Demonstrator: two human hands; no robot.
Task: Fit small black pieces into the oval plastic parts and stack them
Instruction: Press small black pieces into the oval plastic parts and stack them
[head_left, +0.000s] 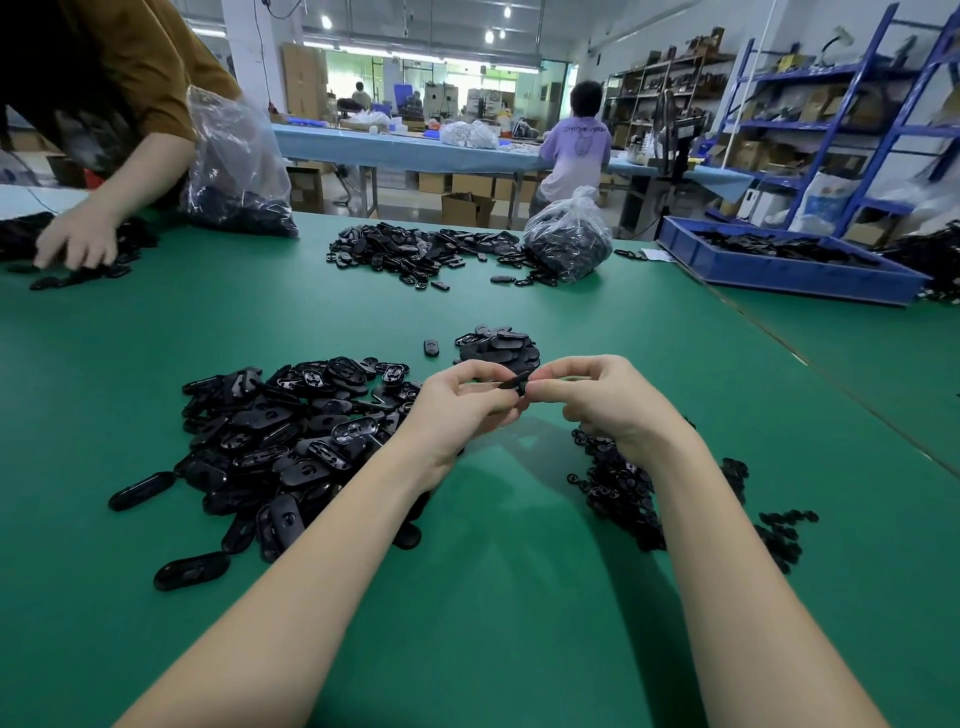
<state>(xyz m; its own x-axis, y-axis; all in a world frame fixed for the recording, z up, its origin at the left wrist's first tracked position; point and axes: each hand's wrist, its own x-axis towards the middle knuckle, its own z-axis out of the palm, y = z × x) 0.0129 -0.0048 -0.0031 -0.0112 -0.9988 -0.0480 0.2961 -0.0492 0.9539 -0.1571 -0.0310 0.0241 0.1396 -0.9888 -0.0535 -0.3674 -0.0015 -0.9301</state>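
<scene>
Above the green surface (493, 597), the left hand (457, 410) and right hand (608, 400) meet with curled fingers, both pinching one oval plastic part (511, 384) between their fingertips. A loose heap of oval parts (291, 436) lies to the left, small black pieces (623, 483) lie scattered to the right under the right wrist. A neat stack (501, 348) sits just beyond the hands.
</scene>
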